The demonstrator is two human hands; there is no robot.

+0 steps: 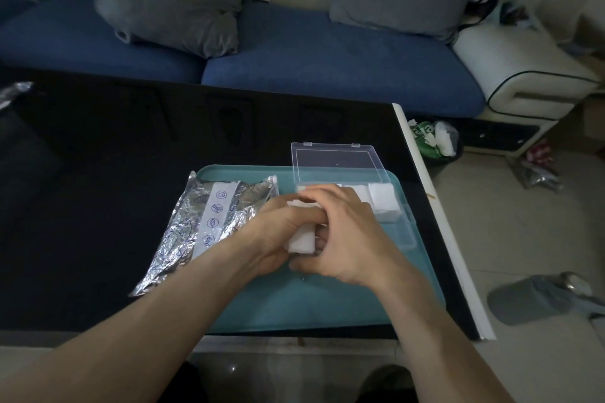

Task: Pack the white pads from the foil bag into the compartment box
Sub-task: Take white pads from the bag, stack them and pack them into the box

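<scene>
A person's two bare hands meet over a teal tray (327,307) on a black table (98,173). The left hand (278,232) and the right hand (347,232) both curl their fingers around a stack of white pads (301,240) held between them at the tray's centre. At ten o'clock from the hands, a crinkled foil bag (196,229) lies flat, half on the tray. At one o'clock, just beyond the hands, sits the clear compartment box (393,222), its lid (337,160) raised open; more white pads (383,203) already fill its far compartments. A blue sofa (294,56) with grey cushions (170,16) stands at twelve o'clock.
</scene>
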